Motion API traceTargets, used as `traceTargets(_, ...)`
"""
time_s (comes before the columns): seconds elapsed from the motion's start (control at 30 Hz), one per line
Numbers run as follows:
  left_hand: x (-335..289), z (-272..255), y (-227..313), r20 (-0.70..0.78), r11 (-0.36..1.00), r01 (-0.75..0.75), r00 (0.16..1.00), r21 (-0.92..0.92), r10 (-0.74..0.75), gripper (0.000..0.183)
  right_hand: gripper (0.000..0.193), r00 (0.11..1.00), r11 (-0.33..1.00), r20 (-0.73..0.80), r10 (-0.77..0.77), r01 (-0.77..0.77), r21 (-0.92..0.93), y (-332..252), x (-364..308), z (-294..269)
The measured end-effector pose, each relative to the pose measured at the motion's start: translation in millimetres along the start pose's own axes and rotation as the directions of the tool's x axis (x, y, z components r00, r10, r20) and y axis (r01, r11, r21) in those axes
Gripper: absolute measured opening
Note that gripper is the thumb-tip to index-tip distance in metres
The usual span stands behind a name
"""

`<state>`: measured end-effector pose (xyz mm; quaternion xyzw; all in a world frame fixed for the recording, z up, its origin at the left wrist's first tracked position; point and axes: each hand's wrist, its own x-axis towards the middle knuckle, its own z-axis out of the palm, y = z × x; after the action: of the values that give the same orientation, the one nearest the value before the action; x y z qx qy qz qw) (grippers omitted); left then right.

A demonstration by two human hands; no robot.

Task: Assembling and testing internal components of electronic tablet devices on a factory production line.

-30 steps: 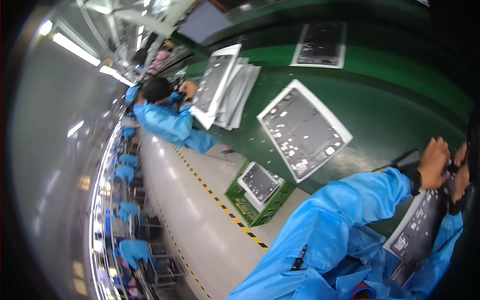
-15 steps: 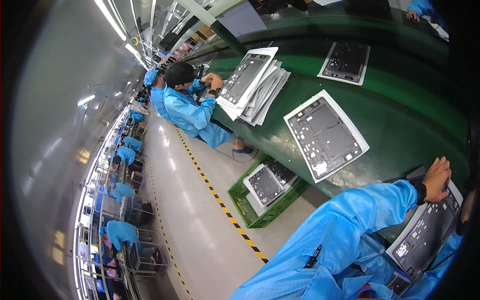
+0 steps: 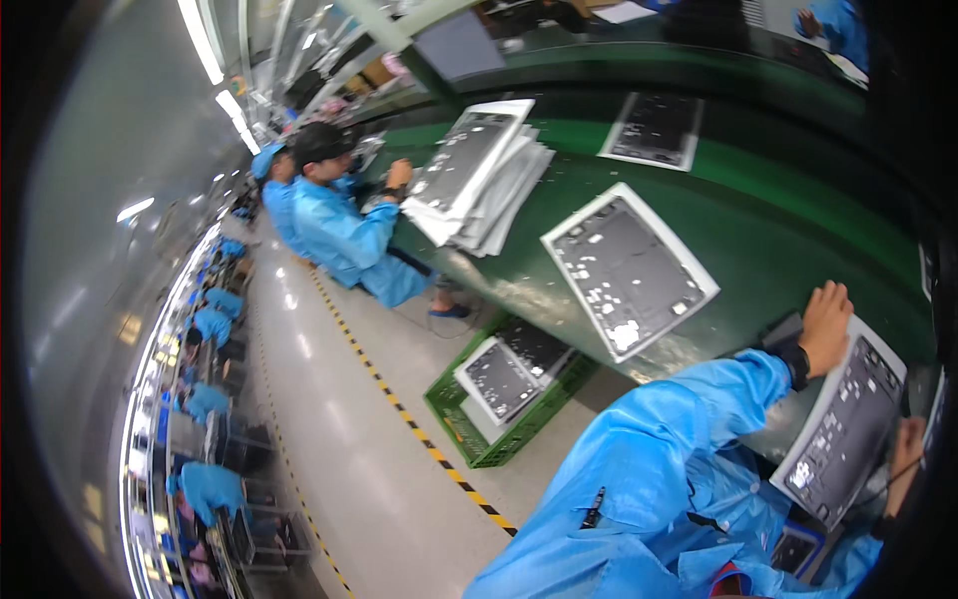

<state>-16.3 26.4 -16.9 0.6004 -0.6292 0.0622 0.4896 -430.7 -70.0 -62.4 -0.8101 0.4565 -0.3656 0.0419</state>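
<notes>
My left hand (image 3: 826,324) is at the far left corner of a dark tablet-sized panel (image 3: 848,424) with a pale border and small white patches. Its fingers are bent at the panel's edge, and the thumb is hidden. The panel looks tilted in front of me. At its right edge is my right hand (image 3: 906,454), dim and blurred near the rim of the view, with a thin dark line crossing beside it; its finger grip does not show clearly. Further left on the green bench (image 3: 489,285) lies another such panel (image 3: 629,270) on a white sheet.
A stack of panels and white sheets (image 3: 474,175) stands further along the bench. Behind lies another panel (image 3: 654,130). A green crate (image 3: 479,444) holding panels sits on the floor below. Two co-workers in blue (image 3: 344,235) sit beyond the stack.
My left hand has moved off the panel's face to its corner, and the panel looks more tilted. My right hand shows more. The whole view has shifted slightly.
</notes>
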Motion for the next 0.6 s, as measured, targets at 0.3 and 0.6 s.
traceTargets(0.3, 11.1, -0.7, -5.9, 0.165, 0.986, 0.159, 0.972, 0.054, -0.165, 0.026, 0.037, 0.926, 0.978, 0.351, 0.139, -0.184, 0.097, -129.8, 20.8, 13.6)
traceTargets(0.6, 32.0, -31.0, -29.6, 0.227, 0.682, 0.533, 0.842, -0.501, -0.490, 0.053, 0.031, 0.929, 0.936, 0.360, 0.084, -0.198, 0.291, -200.6, 61.9, 59.1)
